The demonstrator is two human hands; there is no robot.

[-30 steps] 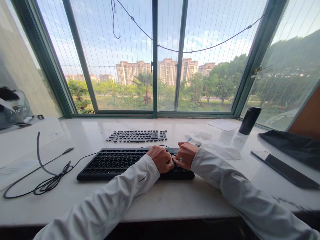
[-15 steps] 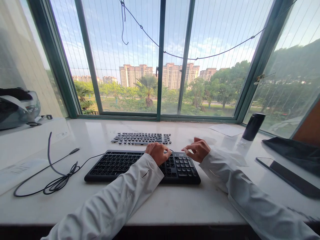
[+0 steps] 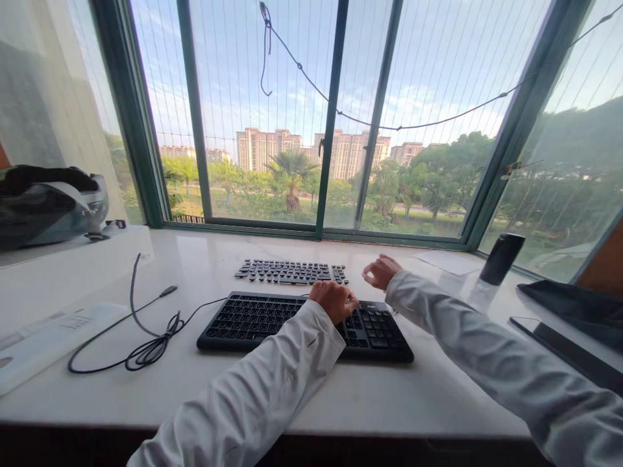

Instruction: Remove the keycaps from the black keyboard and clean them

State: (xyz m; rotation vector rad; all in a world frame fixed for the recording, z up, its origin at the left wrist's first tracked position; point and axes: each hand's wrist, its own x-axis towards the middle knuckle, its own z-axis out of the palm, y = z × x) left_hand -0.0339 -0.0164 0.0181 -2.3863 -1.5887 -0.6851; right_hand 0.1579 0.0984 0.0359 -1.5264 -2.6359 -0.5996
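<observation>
One keyboard (image 3: 263, 316) — below left hand (image 3: 333, 301), nearer than right hand (image 3: 382, 271), both curled, grasp unclear

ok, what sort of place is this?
Probably an improvised indoor workspace; home or office, can't tell. A white countertop runs below a wide green-framed window, and a black keyboard sits on it with what look like loose keycaps laid out behind.

the keyboard (image 3: 257, 318) and keycaps (image 3: 287, 272) are black, the sleeves (image 3: 272, 383) pale grey, the window frame (image 3: 323, 201) green.
</observation>
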